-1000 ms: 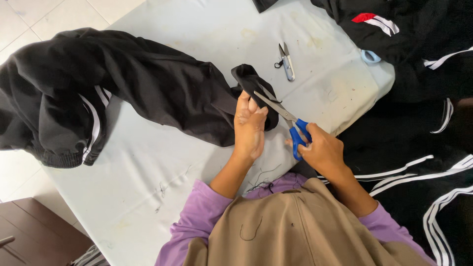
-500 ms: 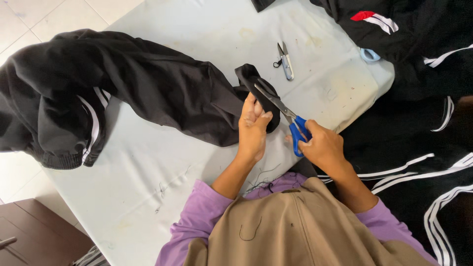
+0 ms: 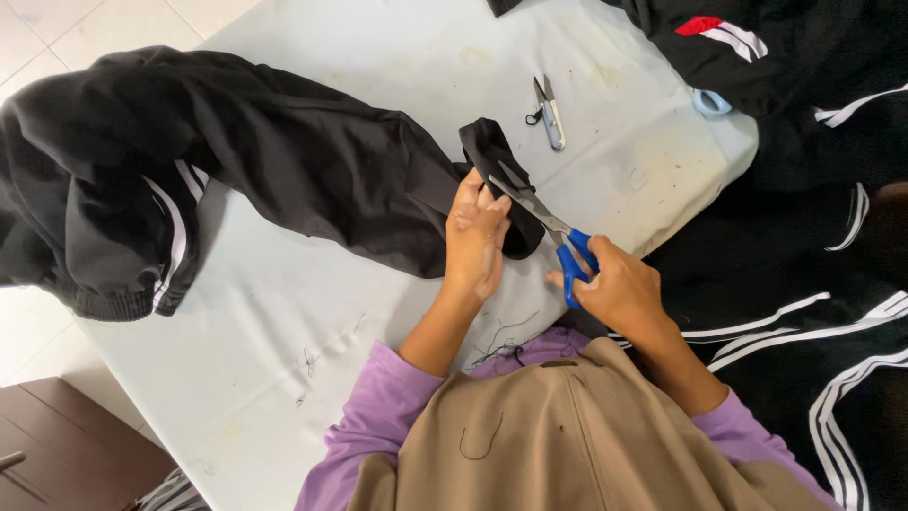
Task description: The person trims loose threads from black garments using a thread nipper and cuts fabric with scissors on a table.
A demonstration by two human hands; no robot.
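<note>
A black garment [image 3: 284,161] is spread on the pale table [image 3: 284,331] – its end, now pinned flatter by the left hand [image 3: 476,237], fingers pressed together. Blue-handled scissors [image 3: 553,232] – gripped by the right hand [image 3: 615,289] – have been brought closer, blades parted at the fabric.

Left hand [image 3: 476,238] is pinching the end of a black garment [image 3: 284,161] that sprawls off to the left across the pale table [image 3: 378,57]. Right hand [image 3: 619,289] grips blue-handled scissors [image 3: 553,232], blades slightly apart right at the fabric's folded tip. Small thread snips [image 3: 549,114] sit farther back, and more black clothes with white stripes [image 3: 813,246] are piled on the right.
</note>
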